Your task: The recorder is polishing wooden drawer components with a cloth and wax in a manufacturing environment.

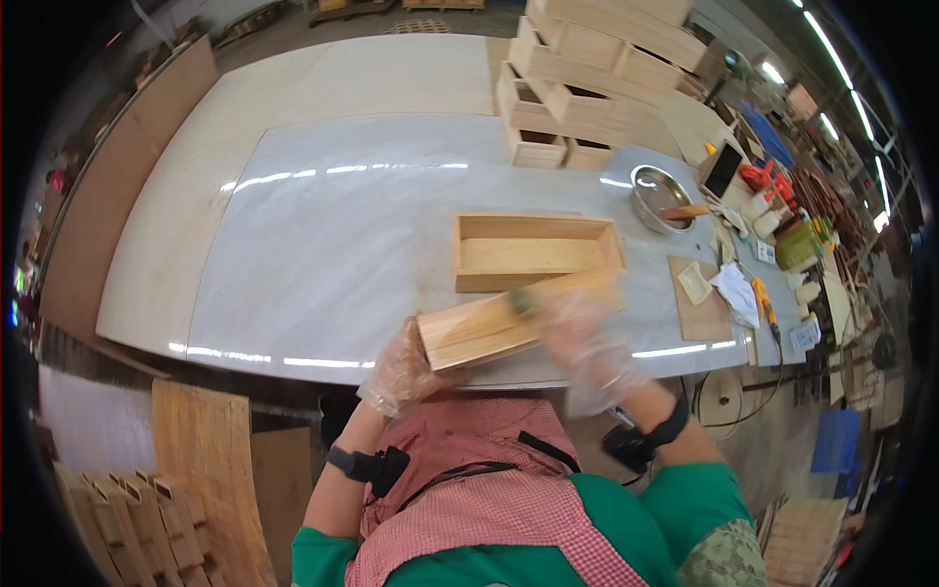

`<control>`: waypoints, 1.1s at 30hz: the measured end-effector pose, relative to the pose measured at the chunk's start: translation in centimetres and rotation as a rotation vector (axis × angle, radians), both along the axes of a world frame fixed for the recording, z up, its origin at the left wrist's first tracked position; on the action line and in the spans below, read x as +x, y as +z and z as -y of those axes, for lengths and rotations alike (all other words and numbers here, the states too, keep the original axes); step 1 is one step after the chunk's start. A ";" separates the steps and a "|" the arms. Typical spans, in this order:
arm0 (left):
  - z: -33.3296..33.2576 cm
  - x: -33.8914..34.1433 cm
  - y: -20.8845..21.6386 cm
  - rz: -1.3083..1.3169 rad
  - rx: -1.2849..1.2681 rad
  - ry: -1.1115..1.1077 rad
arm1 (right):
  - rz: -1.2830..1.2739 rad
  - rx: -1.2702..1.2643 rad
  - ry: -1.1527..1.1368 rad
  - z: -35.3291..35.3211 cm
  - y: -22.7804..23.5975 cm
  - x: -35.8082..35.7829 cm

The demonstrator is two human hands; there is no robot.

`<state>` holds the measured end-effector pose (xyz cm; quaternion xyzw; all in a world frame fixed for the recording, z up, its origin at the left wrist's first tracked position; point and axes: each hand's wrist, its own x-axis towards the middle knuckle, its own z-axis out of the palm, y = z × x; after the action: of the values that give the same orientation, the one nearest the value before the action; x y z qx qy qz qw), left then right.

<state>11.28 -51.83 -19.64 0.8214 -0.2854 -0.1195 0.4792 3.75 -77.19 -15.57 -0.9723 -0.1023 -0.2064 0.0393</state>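
A long wooden box (474, 336) is tilted at the table's near edge, one broad pale face turned up. My left hand (399, 372), in a clear plastic glove, grips its left end. Over the right part of that face is my right hand (585, 338), gloved the same way and smeared by motion. Its fingers press a small greenish pad (524, 302) against the wood; the pad is too blurred to tell its exact kind. Just beyond lies another open-topped wooden box (533, 256), its inside showing.
Wooden boxes are stacked high (577, 93) at the back right. A metal bowl (653, 201) with a wooden-handled brush (685, 211) stands on the right. Near it are a white cloth (736, 293), a flat board (696, 318), an orange tool with a cord (765, 301) and several bottles.
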 end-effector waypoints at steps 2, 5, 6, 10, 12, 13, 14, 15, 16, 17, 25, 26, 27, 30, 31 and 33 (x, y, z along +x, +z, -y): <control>0.0 -0.1 0.1 -0.134 -0.054 -0.013 | -0.116 0.269 -0.006 2.3 0.2 1.7; 0.0 0.0 0.3 -0.173 -0.110 -0.050 | -0.097 0.383 0.108 -1.8 1.8 2.5; 0.1 0.2 0.3 -0.171 -0.115 -0.050 | 0.042 0.239 0.264 -4.4 2.7 2.7; 0.0 0.2 0.3 -0.057 -0.241 -0.123 | -0.116 0.379 0.396 -8.5 5.4 1.5; -0.2 0.1 0.3 -0.022 -0.223 -0.067 | -0.392 0.055 0.222 -5.9 6.6 0.4; -0.2 0.0 0.4 -0.012 -0.197 -0.064 | -0.402 0.054 0.240 -5.0 7.0 0.7; -0.3 0.0 0.5 -0.002 -0.170 -0.060 | -0.378 0.140 0.256 -4.1 7.5 1.7; -0.1 0.2 0.7 0.011 -0.150 -0.078 | -0.348 0.222 0.250 -3.6 8.0 2.3; -0.1 0.2 0.6 -0.059 -0.147 -0.081 | -0.275 0.211 0.221 -3.5 6.8 2.9; 0.1 0.2 0.1 -0.061 -0.149 -0.082 | -0.278 0.209 0.219 -4.6 6.3 3.2; 0.2 0.3 0.4 0.031 0.047 -0.068 | -0.460 0.145 0.216 -6.9 6.3 -0.7; 0.0 0.1 0.6 0.024 0.052 -0.051 | -0.468 0.147 0.233 -6.9 6.5 -0.5; -0.2 0.0 0.9 -0.058 -0.101 -0.074 | -0.495 0.148 0.209 -7.1 7.1 -0.2; -0.9 0.6 -1.1 0.180 -0.118 -0.183 | -0.409 0.203 0.282 -9.0 7.1 1.3; -0.8 0.9 -1.4 0.517 0.015 -0.263 | -0.281 0.246 0.383 -9.9 6.9 1.8; -0.6 0.8 -1.7 0.299 -0.046 -0.222 | -0.321 0.133 0.329 -10.3 5.7 2.5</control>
<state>12.06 -51.26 -21.29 0.7821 -0.4450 -0.0417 0.4341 6.30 -66.88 -9.89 -0.9581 -0.2382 -0.0463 0.1521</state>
